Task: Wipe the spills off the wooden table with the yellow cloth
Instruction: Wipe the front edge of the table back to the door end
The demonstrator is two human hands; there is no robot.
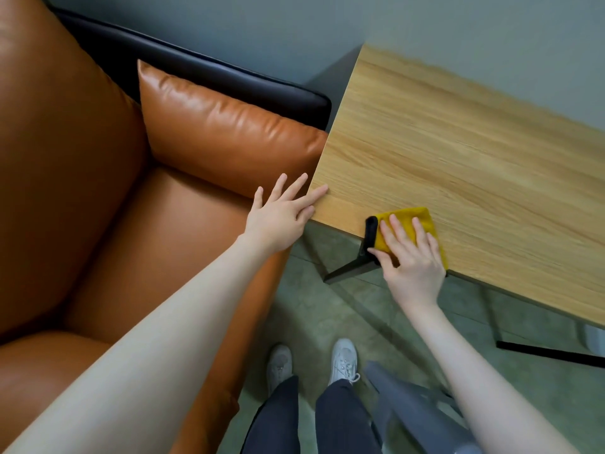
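Right hand (413, 260) presses flat, fingers spread, on the soft, light yellow cloth (409, 221) at the tabletop (458, 152) edge; left hand (281, 214) rests open.

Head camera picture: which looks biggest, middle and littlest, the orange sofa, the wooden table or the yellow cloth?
1. orange sofa, though it is nearer the camera
2. wooden table
3. yellow cloth, partly under the right hand
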